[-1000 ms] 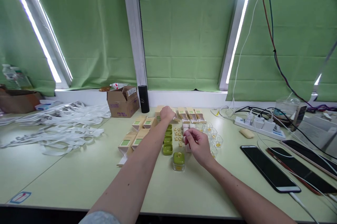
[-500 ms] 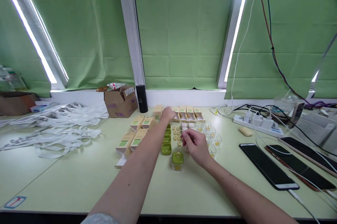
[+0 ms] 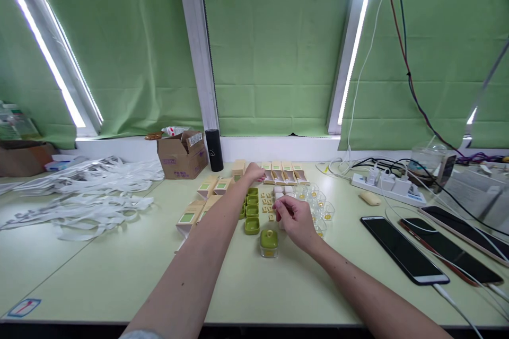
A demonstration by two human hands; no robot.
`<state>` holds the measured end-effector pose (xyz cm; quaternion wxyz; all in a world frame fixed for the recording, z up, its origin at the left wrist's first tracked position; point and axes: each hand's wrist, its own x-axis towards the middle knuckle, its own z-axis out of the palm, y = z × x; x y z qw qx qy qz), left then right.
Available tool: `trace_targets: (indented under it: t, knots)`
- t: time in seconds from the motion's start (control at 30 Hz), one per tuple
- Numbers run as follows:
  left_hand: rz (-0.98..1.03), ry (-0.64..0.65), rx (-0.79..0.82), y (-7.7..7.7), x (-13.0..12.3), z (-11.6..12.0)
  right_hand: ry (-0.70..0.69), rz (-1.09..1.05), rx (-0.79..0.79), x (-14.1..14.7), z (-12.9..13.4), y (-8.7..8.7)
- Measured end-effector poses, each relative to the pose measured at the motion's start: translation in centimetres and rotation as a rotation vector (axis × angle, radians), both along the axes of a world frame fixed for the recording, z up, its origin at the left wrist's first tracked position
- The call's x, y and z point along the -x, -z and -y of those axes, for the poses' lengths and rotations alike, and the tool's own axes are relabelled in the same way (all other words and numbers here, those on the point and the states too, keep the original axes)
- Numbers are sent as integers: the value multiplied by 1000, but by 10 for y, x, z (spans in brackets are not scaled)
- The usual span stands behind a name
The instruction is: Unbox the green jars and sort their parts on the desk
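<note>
My left hand (image 3: 254,172) reaches to the back row of open kraft boxes (image 3: 288,171), beside the row's left part; what its closed fingers hold, if anything, is too small to tell. My right hand (image 3: 296,219) hovers over the small white items (image 3: 278,190), thumb and fingertips pinched together, their content unclear. In front stands a clear jar with a green lid (image 3: 269,243). Green square lids (image 3: 252,225) form a column left of several small gold pieces (image 3: 265,202). Clear cups (image 3: 326,211) stand at the right. More kraft boxes (image 3: 190,216) lie partly behind my left forearm.
White straps (image 3: 103,196) spread over the left of the table (image 3: 302,296). A cardboard carton (image 3: 182,157) and black cylinder (image 3: 213,150) stand at the back. Phones (image 3: 403,249), a power strip (image 3: 387,189), cables and a beige object (image 3: 369,199) are at the right.
My left forearm has shifted slightly left, uncovering more green lids, and its hand has moved marginally. My right hand stays in almost the same place.
</note>
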<state>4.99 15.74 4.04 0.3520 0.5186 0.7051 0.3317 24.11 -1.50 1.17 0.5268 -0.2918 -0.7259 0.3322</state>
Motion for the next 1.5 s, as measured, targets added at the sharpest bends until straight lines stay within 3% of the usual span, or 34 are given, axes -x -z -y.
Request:
trace_targets:
  t: [0.23,0.4,0.6,0.67,0.73,0.83,0.93,1.07,1.2,1.5]
  knots:
    - [89,36,-4,-9,-2,11,30,14,-35,-2,0,-2]
    - [74,91,-122,-26,1,41,59,-52,-6,-8,-3,-9]
    - [-41,289,-238,-35,10,125,105,-130,27,-14,-15,-23]
    - [-231,462,-329,-34,15,161,117,-134,26,-13,-20,-29]
    - [-341,551,-406,-33,18,194,122,-123,10,-11,-25,-34]
    - [-436,601,-340,-30,17,231,130,-110,-17,-9,-33,-36]
    - [-506,653,-309,-26,9,251,150,-136,-26,-7,-38,-31]
    - [-510,664,-296,-15,-1,257,175,-150,-30,-8,-36,-17]
    - [-424,595,-285,-6,0,246,189,-113,-57,-12,-31,-9]
    - [-61,253,-491,-28,4,183,196,-15,-212,-12,-20,-11]
